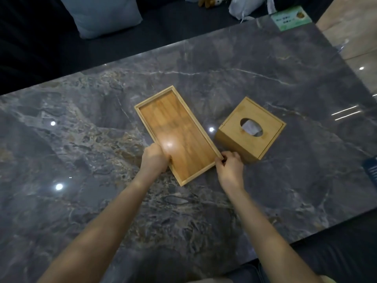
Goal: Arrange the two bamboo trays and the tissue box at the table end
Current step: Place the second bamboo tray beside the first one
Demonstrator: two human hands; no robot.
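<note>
A rectangular bamboo tray (175,127) lies flat and slanted near the middle of the dark marble table (81,150). My left hand (155,159) grips its left long rim near the front, thumb inside. My right hand (229,167) pinches the tray's near right corner. A square bamboo tissue box (265,123) with an oval opening and white tissue stands just right of the tray, close beside my right hand. Only one tray is visible; whether a second lies beneath it I cannot tell.
A green and white packet (290,18) sits at the table's far right corner. Behind the table a dark sofa holds a grey cushion (100,15), a white bag (244,6) and plush toys (210,1). A dark object (372,172) pokes in at the right edge.
</note>
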